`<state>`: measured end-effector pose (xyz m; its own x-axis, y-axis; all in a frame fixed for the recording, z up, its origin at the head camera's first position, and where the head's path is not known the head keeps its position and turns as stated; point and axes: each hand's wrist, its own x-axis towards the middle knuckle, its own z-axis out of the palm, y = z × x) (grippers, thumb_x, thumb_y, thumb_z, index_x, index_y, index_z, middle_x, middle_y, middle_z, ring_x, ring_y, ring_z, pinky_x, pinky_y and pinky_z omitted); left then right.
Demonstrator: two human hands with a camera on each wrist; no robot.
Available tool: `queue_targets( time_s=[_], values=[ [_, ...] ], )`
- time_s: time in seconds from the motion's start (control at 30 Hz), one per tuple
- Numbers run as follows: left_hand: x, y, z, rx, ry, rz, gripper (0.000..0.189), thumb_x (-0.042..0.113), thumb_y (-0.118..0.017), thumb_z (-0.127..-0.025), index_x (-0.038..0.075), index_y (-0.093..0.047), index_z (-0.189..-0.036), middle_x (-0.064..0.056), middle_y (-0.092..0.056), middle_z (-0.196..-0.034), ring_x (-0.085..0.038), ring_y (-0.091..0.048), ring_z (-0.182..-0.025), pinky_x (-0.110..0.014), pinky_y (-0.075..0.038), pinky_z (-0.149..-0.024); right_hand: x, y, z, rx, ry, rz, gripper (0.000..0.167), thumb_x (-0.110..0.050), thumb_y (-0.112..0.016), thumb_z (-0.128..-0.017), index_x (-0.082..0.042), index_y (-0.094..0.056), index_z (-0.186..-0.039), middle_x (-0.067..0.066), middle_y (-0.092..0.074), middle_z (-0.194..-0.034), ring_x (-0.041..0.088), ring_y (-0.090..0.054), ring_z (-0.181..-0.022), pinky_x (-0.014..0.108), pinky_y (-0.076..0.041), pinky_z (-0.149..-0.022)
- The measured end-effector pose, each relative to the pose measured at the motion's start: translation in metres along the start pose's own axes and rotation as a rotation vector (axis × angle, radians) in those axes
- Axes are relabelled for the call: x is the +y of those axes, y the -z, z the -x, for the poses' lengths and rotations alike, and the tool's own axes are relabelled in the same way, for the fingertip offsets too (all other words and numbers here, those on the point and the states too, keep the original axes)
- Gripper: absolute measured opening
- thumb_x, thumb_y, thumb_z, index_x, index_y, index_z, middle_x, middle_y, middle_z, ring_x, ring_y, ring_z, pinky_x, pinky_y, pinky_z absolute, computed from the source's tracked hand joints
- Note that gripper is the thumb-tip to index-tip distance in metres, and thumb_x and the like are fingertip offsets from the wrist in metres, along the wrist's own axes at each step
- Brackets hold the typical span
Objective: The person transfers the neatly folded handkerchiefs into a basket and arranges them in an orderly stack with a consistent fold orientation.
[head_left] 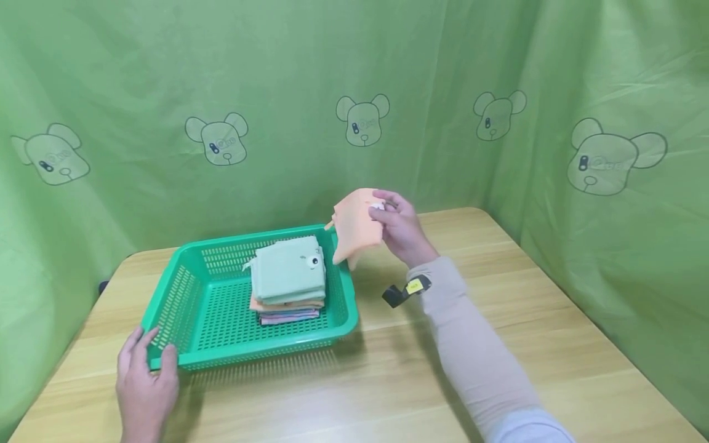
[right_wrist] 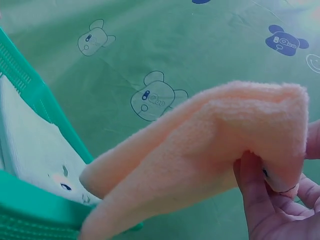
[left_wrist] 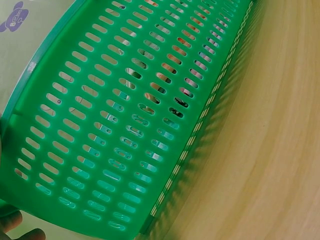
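My right hand (head_left: 403,226) pinches a folded peach towel (head_left: 357,224) between thumb and fingers, above the right rim of a green plastic basket (head_left: 266,341). In the right wrist view, the fluffy towel (right_wrist: 200,150) droops leftward from the thumb and fingers. A stack of folded towels stands in the basket's right half; a pale green towel (head_left: 288,271) with an eye design tops it, over peach and purple layers. My left hand (head_left: 145,384) grips the basket's near left corner. Only its fingertips (left_wrist: 30,235) show in the left wrist view, beside the slotted basket wall (left_wrist: 100,115).
Basket and hands are over a light wooden table (head_left: 526,326). Green curtains (head_left: 277,80) printed with bear heads hang behind and at the sides. A black strap with a yellow label (head_left: 414,286) is on the right wrist.
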<state>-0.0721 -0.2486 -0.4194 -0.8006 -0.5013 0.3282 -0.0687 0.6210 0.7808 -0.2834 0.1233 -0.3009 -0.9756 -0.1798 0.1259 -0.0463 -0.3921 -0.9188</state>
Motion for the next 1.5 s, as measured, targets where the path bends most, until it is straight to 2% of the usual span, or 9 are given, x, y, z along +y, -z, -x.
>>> queue_targets(
  time_s=[0.2,0.47,0.67,0.87,1.1,1.5],
  values=[
    [0.0,0.0,0.0,-0.006,0.011,-0.008,0.046,0.018,-0.049,-0.1,-0.003,-0.042,-0.14,-0.019,-0.023,-0.156,-0.047,-0.021,-0.139,-0.071,-0.013,-0.108,0.005,-0.013,-0.002,-0.009,0.006,-0.044,0.036,0.009,-0.051,-0.092,-0.002,-0.046,-0.125,0.009,-0.056,-0.102,0.012,-0.056,-0.076,0.02,-0.053,-0.063],
    [0.001,-0.001,0.0,-0.01,0.016,-0.01,0.046,0.019,-0.049,-0.1,-0.002,-0.043,-0.14,-0.019,-0.024,-0.156,-0.046,-0.021,-0.139,-0.07,-0.014,-0.109,0.017,-0.034,-0.006,-0.029,0.001,-0.084,0.038,0.009,-0.05,-0.093,0.0,-0.044,-0.129,0.011,-0.055,-0.109,0.014,-0.058,-0.08,0.021,-0.055,-0.067],
    [0.001,0.001,0.001,-0.007,0.026,-0.011,0.047,0.02,-0.048,-0.1,-0.001,-0.042,-0.141,-0.018,-0.023,-0.156,-0.046,-0.02,-0.14,-0.07,-0.014,-0.108,0.029,-0.06,-0.006,-0.057,-0.013,-0.11,0.043,0.013,-0.051,-0.09,-0.001,-0.043,-0.13,0.017,-0.054,-0.121,0.02,-0.061,-0.093,0.027,-0.058,-0.073],
    [0.0,0.001,0.001,-0.006,0.03,-0.016,0.047,0.02,-0.048,-0.1,0.0,-0.043,-0.141,-0.018,-0.024,-0.156,-0.046,-0.021,-0.14,-0.069,-0.014,-0.109,0.041,-0.085,-0.005,-0.089,-0.041,-0.116,0.051,0.016,-0.05,-0.088,-0.002,-0.04,-0.134,0.02,-0.049,-0.133,0.031,-0.055,-0.112,0.035,-0.057,-0.083],
    [0.001,0.001,0.002,-0.001,0.03,-0.007,0.047,0.02,-0.048,-0.099,0.001,-0.043,-0.142,-0.016,-0.024,-0.156,-0.046,-0.021,-0.14,-0.07,-0.015,-0.109,0.055,-0.103,-0.005,-0.083,-0.062,-0.081,0.054,0.019,-0.051,-0.085,-0.002,-0.041,-0.134,0.02,-0.05,-0.128,0.033,-0.055,-0.112,0.035,-0.056,-0.086],
    [0.002,0.001,0.002,0.008,0.021,-0.009,0.046,0.019,-0.049,-0.099,0.0,-0.045,-0.14,-0.018,-0.025,-0.155,-0.046,-0.022,-0.139,-0.068,-0.015,-0.109,0.069,-0.12,-0.005,-0.097,-0.137,-0.041,0.055,0.019,-0.052,-0.086,-0.005,-0.043,-0.135,0.018,-0.051,-0.129,0.033,-0.056,-0.115,0.038,-0.055,-0.088]
  ],
)
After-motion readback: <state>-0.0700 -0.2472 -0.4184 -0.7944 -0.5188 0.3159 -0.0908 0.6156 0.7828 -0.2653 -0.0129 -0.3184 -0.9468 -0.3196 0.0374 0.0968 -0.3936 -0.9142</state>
